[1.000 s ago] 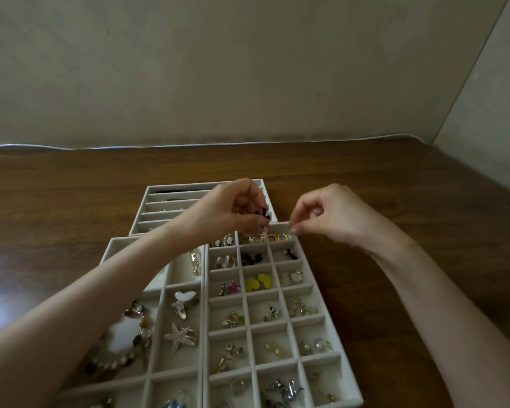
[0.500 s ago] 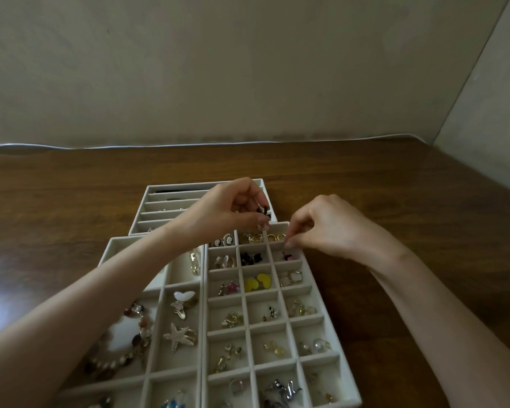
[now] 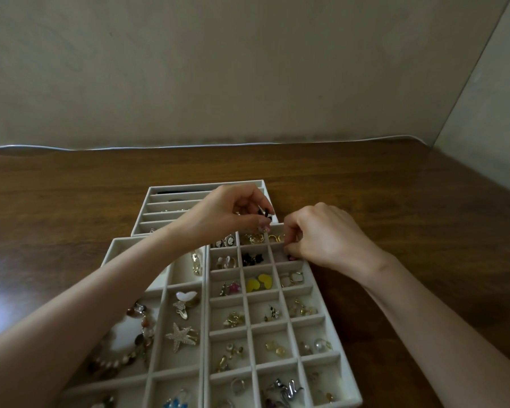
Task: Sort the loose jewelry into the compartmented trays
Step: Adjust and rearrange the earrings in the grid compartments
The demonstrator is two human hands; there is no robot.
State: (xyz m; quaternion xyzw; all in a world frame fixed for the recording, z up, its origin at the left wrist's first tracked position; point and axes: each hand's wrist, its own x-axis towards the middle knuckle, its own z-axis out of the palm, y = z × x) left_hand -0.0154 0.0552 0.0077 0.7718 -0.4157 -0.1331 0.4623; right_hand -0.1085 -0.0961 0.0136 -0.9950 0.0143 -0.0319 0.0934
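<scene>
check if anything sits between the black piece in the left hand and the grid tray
Nothing visible under the black piece pinched in the left hand; the right hand covers one far right cell of the grid tray.

Glossy wooden table [image 3: 365, 184]; matt, velvety tray [image 3: 330, 353].

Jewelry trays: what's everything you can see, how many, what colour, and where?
Brown wooden table: one, brown, under everything.
Cream tray of small square compartments: one, cream, front right.
Cream tray of large compartments: one, cream, front left.
Cream tray of long slots: one, cream, behind them.
Yellow heart-shaped earrings: two, yellow, square-compartment tray.
Pearly starfish clip: one, white-gold, large-compartment tray.
Brown-and-pearl bead strand: one, brown and white, large-compartment tray.
Other small jewelry: many, mixed colours, across the compartments.
Small black jewelry piece: one, black, held above the trays' far end.
Left hand: one, pinches the black piece.
Right hand: one, fingers curled at the square-compartment tray's far right.
</scene>
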